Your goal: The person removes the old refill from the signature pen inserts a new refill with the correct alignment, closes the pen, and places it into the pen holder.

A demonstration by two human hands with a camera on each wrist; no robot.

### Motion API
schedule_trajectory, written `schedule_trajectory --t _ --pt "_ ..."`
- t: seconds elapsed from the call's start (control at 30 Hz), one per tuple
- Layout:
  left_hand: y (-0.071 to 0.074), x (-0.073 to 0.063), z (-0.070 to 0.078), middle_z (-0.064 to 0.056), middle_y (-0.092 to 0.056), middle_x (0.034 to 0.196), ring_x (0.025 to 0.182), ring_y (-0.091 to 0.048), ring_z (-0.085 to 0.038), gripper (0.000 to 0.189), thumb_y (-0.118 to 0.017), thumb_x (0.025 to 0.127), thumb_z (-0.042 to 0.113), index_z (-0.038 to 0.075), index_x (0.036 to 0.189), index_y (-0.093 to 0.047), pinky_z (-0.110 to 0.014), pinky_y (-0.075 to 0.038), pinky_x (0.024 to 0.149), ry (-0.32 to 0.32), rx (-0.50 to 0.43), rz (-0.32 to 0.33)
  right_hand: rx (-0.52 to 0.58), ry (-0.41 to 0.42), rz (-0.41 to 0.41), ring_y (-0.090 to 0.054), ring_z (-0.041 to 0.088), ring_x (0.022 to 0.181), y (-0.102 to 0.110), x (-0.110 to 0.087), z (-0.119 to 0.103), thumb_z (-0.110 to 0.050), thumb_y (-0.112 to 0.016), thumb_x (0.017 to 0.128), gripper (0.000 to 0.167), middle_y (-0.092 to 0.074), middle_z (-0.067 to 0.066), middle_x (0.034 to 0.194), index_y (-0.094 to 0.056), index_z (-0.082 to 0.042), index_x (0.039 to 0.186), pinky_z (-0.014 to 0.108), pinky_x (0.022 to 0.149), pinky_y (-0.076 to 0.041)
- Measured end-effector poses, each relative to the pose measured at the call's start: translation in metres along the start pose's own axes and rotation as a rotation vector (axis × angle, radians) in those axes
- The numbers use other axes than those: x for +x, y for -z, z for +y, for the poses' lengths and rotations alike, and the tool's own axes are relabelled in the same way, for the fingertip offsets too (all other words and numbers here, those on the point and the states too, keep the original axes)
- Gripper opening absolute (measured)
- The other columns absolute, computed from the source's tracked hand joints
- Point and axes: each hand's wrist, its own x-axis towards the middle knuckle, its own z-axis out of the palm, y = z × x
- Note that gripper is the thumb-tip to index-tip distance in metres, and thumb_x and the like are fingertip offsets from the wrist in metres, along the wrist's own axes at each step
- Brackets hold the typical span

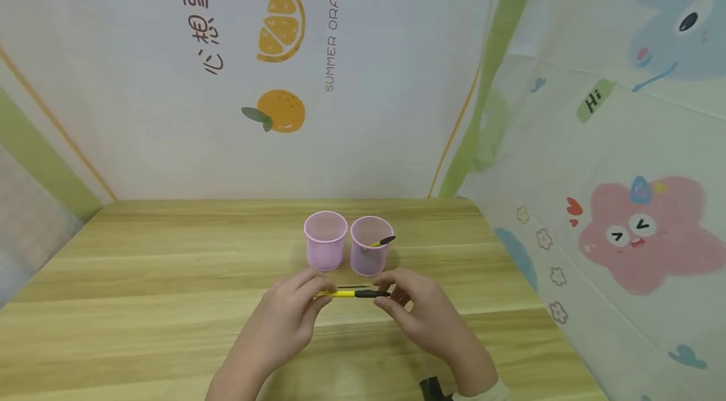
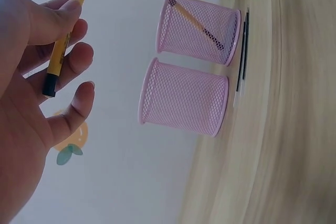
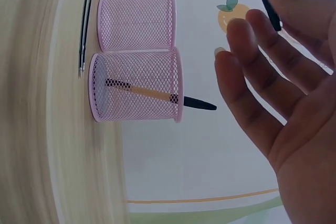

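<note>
A yellow pen [image 1: 345, 293] with black ends lies level between my two hands, above the table. My left hand [image 1: 292, 309] pinches its yellow barrel between thumb and fingers. At the pen's black end, my right hand [image 1: 416, 309] grips with thumb and index finger, the other fingers loosely bent in the right wrist view. Just beyond the hands, two pink mesh pen cups [image 1: 326, 256] stand side by side. The right-hand cup [image 3: 136, 85] holds another yellow and black pen [image 3: 199, 103], leaning with its black end over the rim. Two thin black pen refills [image 2: 244, 51] lie before the cups.
The wooden table [image 1: 170, 300] ends at a white cloth backdrop [image 1: 386, 136] printed with oranges. On the right rises another printed sheet [image 1: 556, 155]. A black object [image 1: 433, 388] sits by my right wrist.
</note>
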Motion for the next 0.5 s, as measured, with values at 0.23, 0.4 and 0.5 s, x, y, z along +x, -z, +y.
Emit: schedule_trajectory --t 0.23,0.4,0.5 --pt "-0.006 0.000 0.003 0.010 -0.069 0.098 0.083 -0.062 -0.005 0.023 -0.082 0.086 0.006 0.015 0.105 -0.075 -0.032 -0.053 0.072 -0.005 0.102 -0.035 -0.017 0.006 0.032 -0.062 -0.002 0.076 -0.002 -0.002 0.001 0.002 -0.079 0.091 0.019 -0.074 -0.002 0.096 -0.073 -0.011 0.105 0.020 0.067 -0.058" --pt "-0.010 -0.001 0.006 0.007 -0.067 0.096 0.090 -0.064 -0.010 0.012 -0.079 0.089 0.011 0.015 0.100 -0.077 -0.037 -0.053 0.073 -0.017 0.187 -0.035 -0.008 0.000 0.033 -0.065 0.002 0.075 -0.004 -0.005 0.004 0.000 -0.074 0.096 0.014 -0.075 -0.001 0.091 -0.074 -0.008 0.108 0.020 0.067 -0.058" --pt "-0.012 -0.001 0.007 0.008 -0.068 0.096 0.092 -0.066 -0.011 0.011 -0.079 0.087 0.013 0.016 0.098 -0.077 -0.040 -0.055 0.076 -0.033 0.190 -0.009 0.008 -0.037 0.011 -0.063 0.000 0.070 -0.005 -0.008 0.004 -0.004 -0.067 0.103 0.013 -0.071 -0.004 0.080 -0.073 -0.010 0.111 0.019 0.065 -0.055"
